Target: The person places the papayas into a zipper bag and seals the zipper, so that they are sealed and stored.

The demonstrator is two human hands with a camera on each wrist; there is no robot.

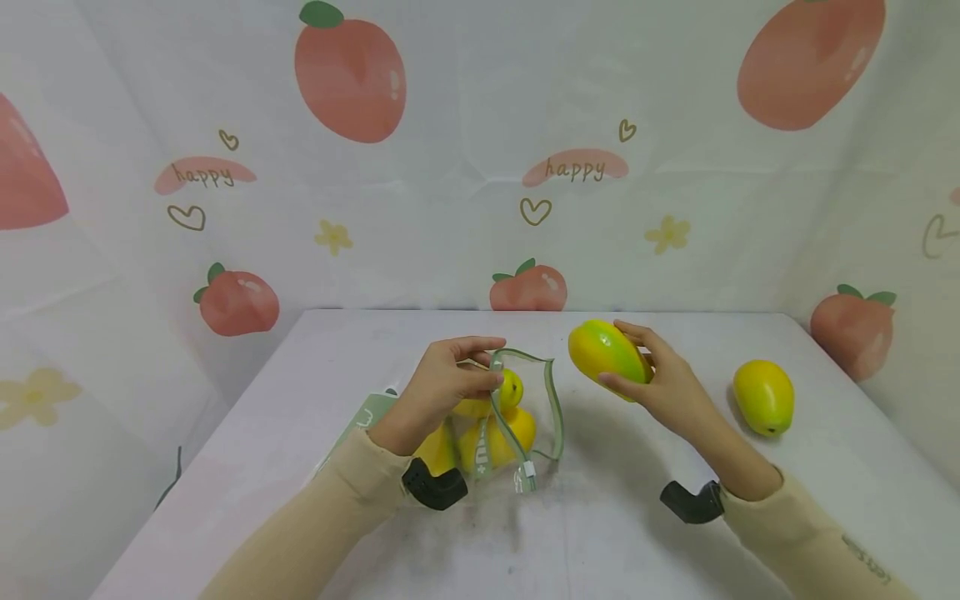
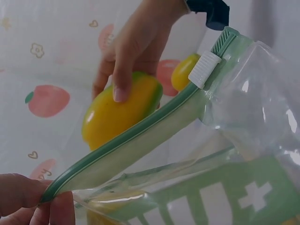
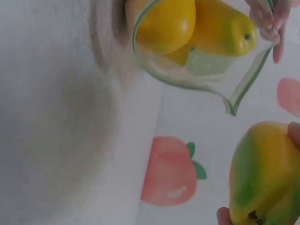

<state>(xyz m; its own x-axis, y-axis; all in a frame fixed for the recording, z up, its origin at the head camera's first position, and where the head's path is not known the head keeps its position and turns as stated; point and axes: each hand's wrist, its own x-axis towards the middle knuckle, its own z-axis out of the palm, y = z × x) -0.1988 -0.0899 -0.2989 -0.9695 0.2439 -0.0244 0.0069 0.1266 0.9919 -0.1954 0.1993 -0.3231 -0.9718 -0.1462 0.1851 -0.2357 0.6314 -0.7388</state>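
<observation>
My left hand point(image 1: 442, 379) pinches the green rim of a clear zip bag point(image 2: 225, 192), holding its mouth wide apart. A white slider point(image 2: 205, 69) sits at one end of that rim. Inside the bag lie several yellow fruits point(image 3: 220, 28), seen through the mouth in the right wrist view. To the right of the bag, my right hand point(image 1: 675, 392) grips a yellow-green papaya point(image 1: 606, 354), thumb on the near side and fingers behind. This papaya is raised above the table, apart from the bag's mouth.
A second yellow-green papaya point(image 1: 763, 397) lies on the white table point(image 1: 600, 533) to the right of my right forearm. A green printed panel point(image 1: 367, 417) shows left of my left hand. A fruit-patterned cloth point(image 1: 450, 225) hangs behind the table and along both sides.
</observation>
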